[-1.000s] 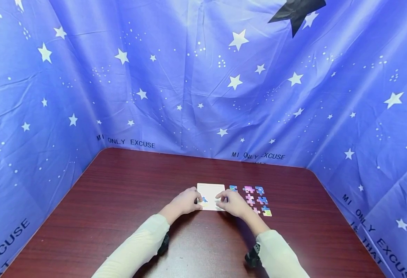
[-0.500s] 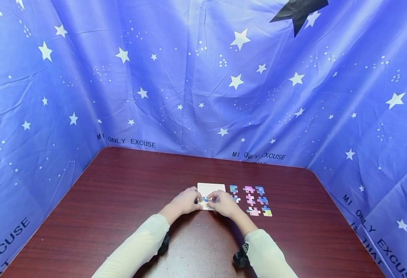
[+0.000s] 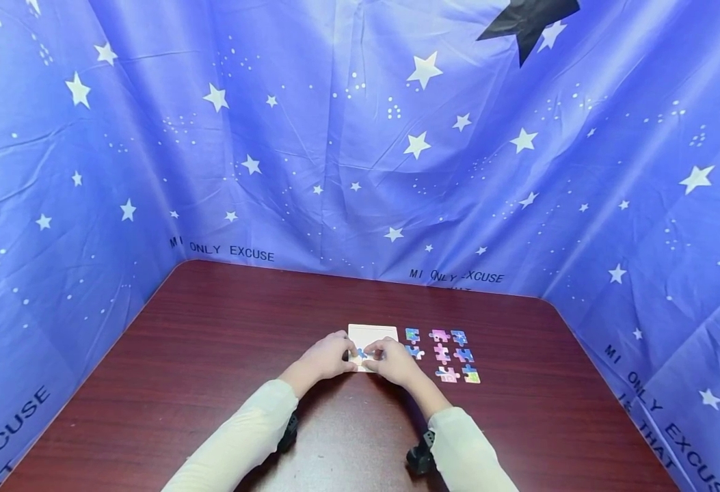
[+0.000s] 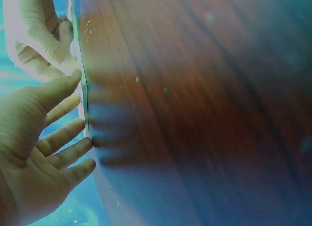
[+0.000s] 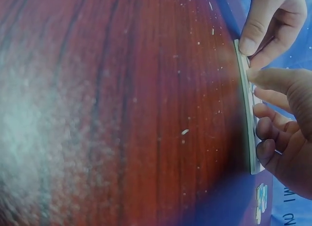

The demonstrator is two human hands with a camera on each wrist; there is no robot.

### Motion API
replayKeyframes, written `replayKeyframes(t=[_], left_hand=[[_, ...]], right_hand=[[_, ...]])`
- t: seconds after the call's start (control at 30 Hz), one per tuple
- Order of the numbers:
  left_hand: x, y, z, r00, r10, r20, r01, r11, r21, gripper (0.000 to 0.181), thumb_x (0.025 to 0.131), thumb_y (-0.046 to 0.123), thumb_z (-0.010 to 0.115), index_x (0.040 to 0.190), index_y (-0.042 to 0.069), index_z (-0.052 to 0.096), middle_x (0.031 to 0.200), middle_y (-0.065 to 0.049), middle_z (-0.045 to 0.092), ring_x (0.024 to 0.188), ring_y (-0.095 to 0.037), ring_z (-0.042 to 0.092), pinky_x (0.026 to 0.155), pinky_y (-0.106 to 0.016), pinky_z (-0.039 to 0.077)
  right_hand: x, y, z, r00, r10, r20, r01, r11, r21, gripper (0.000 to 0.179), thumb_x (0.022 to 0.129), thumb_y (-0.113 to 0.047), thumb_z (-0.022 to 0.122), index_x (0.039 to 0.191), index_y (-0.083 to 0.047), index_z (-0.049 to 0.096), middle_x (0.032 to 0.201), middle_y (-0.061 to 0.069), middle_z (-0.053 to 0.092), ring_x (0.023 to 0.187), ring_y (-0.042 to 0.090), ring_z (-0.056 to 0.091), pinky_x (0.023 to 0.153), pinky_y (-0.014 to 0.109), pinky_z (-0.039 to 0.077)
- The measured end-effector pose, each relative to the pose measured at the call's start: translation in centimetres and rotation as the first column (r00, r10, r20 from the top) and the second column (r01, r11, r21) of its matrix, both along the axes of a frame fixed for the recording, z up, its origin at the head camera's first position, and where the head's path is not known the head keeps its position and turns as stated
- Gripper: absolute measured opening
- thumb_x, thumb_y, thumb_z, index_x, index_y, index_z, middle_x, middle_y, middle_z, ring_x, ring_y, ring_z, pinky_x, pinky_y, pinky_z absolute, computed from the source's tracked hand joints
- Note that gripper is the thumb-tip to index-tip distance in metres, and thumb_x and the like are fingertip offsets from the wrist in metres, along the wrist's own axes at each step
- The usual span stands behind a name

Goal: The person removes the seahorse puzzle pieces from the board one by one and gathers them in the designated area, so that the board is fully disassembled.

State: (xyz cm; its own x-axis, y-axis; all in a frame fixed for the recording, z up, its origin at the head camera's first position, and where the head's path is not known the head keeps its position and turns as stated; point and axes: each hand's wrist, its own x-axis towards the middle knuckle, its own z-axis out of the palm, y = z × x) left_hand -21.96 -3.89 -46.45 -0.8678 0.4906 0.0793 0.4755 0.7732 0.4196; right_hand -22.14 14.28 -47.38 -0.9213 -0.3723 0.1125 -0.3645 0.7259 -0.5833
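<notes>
A shallow white puzzle tray [image 3: 373, 333] lies flat on the table. My left hand [image 3: 325, 356] grips its left side, with the thumb by the near corner and the fingers at the left edge. Inside the tray's lower left, a blue jigsaw piece [image 3: 362, 352] shows between the two hands. My right hand [image 3: 394, 362] reaches over the tray and pinches a jigsaw piece there between thumb and forefinger; the fingers cover most of it. In the right wrist view the tray's edge [image 5: 247, 113] is seen from the side, with both thumbs on it.
Right of the tray lie several loose jigsaw pieces, among them a blue one [image 3: 412, 335], a pink one [image 3: 442, 353] and a blue-yellow one [image 3: 471, 374]. The dark red wooden table [image 3: 224, 328] is bounded by a blue star-printed curtain [image 3: 310, 150].
My right hand has moved left across the tray to its lower left part, uncovering loose pieces on the right. Over the last half second it has barely moved. My left hand stays in place.
</notes>
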Motion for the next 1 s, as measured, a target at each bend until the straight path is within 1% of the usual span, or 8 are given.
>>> replayKeyframes(t=[0.23, 0.43, 0.53, 0.63, 0.7, 0.83, 1.0], left_hand=[[-0.12, -0.43, -0.11, 1.000, 0.022, -0.007, -0.022, 0.999, -0.027, 0.026, 0.077, 0.031, 0.075, 0.094, 0.011, 0.069, 0.094, 0.000, 0.055, 0.086, -0.015, 0.054, 0.079, -0.032, 0.048], [-0.15, -0.55, -0.20, 1.000, 0.026, -0.001, -0.026, 0.999, -0.029, 0.028, 0.077, 0.031, 0.075, 0.095, 0.010, 0.070, 0.093, 0.000, 0.055, 0.085, -0.015, 0.053, 0.078, -0.033, 0.047], [-0.14, -0.55, -0.25, 0.999, 0.032, -0.002, -0.032, 0.999, -0.035, 0.029, 0.077, 0.032, 0.075, 0.095, 0.010, 0.070, 0.092, 0.001, 0.055, 0.084, -0.015, 0.053, 0.077, -0.032, 0.047], [-0.15, -0.52, -0.22, 0.999, 0.036, -0.001, -0.036, 0.999, -0.036, 0.029, 0.076, 0.031, 0.076, 0.096, 0.010, 0.071, 0.092, 0.001, 0.055, 0.084, -0.015, 0.053, 0.077, -0.032, 0.047], [-0.20, -0.50, -0.19, 0.999, 0.037, 0.001, -0.037, 0.999, -0.034, 0.030, 0.076, 0.031, 0.076, 0.096, 0.010, 0.071, 0.092, 0.000, 0.056, 0.085, -0.015, 0.053, 0.077, -0.032, 0.047], [-0.33, -0.47, -0.20, 0.999, 0.038, 0.006, -0.038, 0.999, -0.030, 0.030, 0.075, 0.030, 0.076, 0.097, 0.010, 0.071, 0.093, 0.000, 0.057, 0.085, -0.015, 0.053, 0.078, -0.032, 0.048], [-0.38, -0.44, -0.22, 0.999, 0.035, 0.003, -0.035, 0.999, -0.030, 0.030, 0.075, 0.030, 0.077, 0.096, 0.010, 0.072, 0.092, 0.000, 0.057, 0.085, -0.015, 0.053, 0.078, -0.033, 0.048]], right_hand=[[0.05, -0.02, 0.11, 1.000, -0.005, 0.015, 0.005, 1.000, 0.001, 0.023, 0.076, -0.017, 0.071, 0.094, -0.003, 0.071, 0.079, 0.004, 0.057, 0.068, 0.010, 0.048, 0.060, 0.022, 0.041], [-0.01, 0.01, -0.27, 0.999, -0.017, 0.030, 0.017, 1.000, -0.007, 0.022, 0.076, -0.018, 0.073, 0.094, -0.005, 0.071, 0.079, 0.002, 0.055, 0.068, 0.009, 0.048, 0.061, 0.021, 0.041], [0.01, 0.02, -0.33, 0.998, -0.018, 0.053, 0.021, 0.998, -0.052, 0.023, 0.076, -0.016, 0.074, 0.095, -0.005, 0.069, 0.077, 0.002, 0.055, 0.066, 0.009, 0.048, 0.059, 0.021, 0.041], [0.06, 0.00, -0.30, 0.996, -0.018, 0.082, 0.026, 0.994, -0.106, 0.024, 0.075, -0.013, 0.074, 0.096, -0.003, 0.066, 0.075, 0.003, 0.056, 0.062, 0.009, 0.048, 0.054, 0.021, 0.042], [0.09, -0.06, -0.26, 0.993, -0.031, 0.110, 0.045, 0.990, -0.134, 0.024, 0.076, -0.011, 0.073, 0.097, -0.004, 0.065, 0.075, 0.002, 0.057, 0.059, 0.009, 0.048, 0.052, 0.021, 0.043], [0.09, -0.14, -0.26, 0.990, -0.049, 0.132, 0.068, 0.987, -0.143, 0.025, 0.076, -0.010, 0.071, 0.099, -0.005, 0.064, 0.075, 0.001, 0.059, 0.058, 0.009, 0.049, 0.050, 0.022, 0.043], [0.01, -0.22, -0.34, 0.990, -0.058, 0.126, 0.077, 0.986, -0.146, 0.024, 0.075, -0.006, 0.069, 0.099, -0.004, 0.065, 0.074, 0.002, 0.061, 0.061, 0.008, 0.050, 0.054, 0.021, 0.042]])
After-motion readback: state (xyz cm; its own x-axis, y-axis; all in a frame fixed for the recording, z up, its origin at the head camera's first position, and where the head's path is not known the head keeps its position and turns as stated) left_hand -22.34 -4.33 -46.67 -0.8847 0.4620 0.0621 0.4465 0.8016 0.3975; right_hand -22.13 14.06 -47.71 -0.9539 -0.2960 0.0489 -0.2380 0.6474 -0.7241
